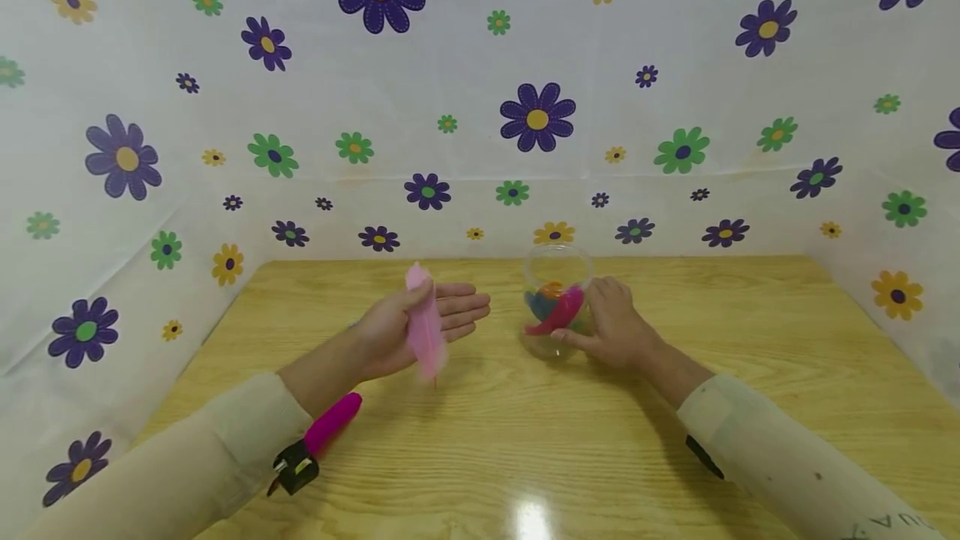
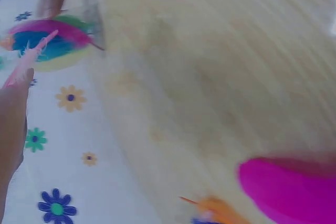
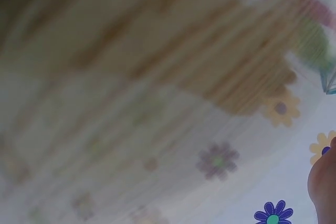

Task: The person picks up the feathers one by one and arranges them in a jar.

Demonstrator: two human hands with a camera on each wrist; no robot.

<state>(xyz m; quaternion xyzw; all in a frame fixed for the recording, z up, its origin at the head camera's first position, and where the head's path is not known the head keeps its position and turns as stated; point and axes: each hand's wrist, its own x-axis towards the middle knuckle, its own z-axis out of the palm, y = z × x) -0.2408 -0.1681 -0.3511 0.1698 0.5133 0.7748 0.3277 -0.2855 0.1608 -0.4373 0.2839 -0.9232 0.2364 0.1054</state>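
My left hand point(image 1: 386, 332) is turned palm inward over the table, its fingers straight. The thumb pinches a pale pink feather point(image 1: 427, 340) against the hand, and the feather hangs upright across the palm. To its right, my right hand point(image 1: 618, 323) grips the side of a clear round jar point(image 1: 551, 347), thumb at the front and fingers behind. Inside the jar lie a magenta feather point(image 1: 561, 313), a blue feather point(image 1: 538, 305) and an orange feather point(image 1: 551, 290); a bit of green also shows. The right wrist view is mostly blurred and shows little of the hand.
The wooden table point(image 1: 487, 457) meets a white flowered cloth point(image 1: 450, 65) at the back and sides. In the left wrist view, an orange feather point(image 2: 220, 209) with some blue beside it lies on the table. A magenta wrist strap point(image 1: 333, 423) with a black device hangs at the left sleeve.
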